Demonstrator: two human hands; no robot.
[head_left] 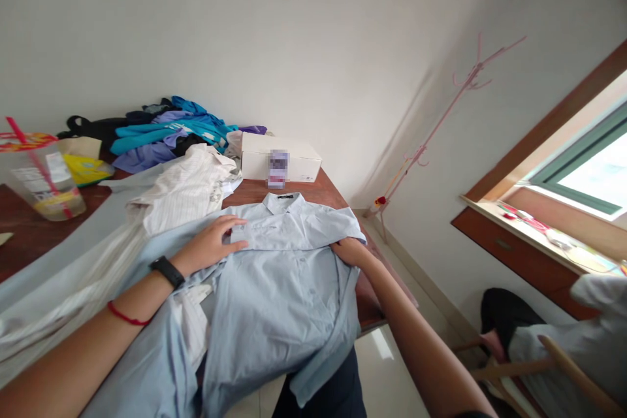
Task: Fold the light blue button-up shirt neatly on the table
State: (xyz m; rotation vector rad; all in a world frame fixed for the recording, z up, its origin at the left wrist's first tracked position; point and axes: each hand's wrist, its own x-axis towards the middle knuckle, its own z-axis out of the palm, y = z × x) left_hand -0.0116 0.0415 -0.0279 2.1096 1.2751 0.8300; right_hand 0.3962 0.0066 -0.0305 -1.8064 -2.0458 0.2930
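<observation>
1. The left hand (215,241) lies on the chest of the blue shirt (294,228), on the side by the left sleeve. Its thumb and fingers are spread, with a gap between them.
2. The right hand (349,251) is at the shirt's other side, by the sleeve. Its fingertips are hidden in the cloth, so I cannot tell if they pinch it.
3. The blue shirt lies front up near the right edge of the brown table (324,191). Its collar (277,204) points to the far edge, and its bottom hangs over the near edge.
4. The shirt looks light, thin and soft. It will likely bend and crease easily, and the hanging part may pull it down. The shoulders or the side seams look like good places to hold, with both hands level.
5. More blue cloth (151,346) is under the left arm; I cannot tell if it is the same shirt.
6. Past the left hand is a striped shirt (181,189). A white box (255,155) sits near the far right corner.
7. A clothes pile (171,134) is along the far edge, with a cup (53,192) farther left.
</observation>
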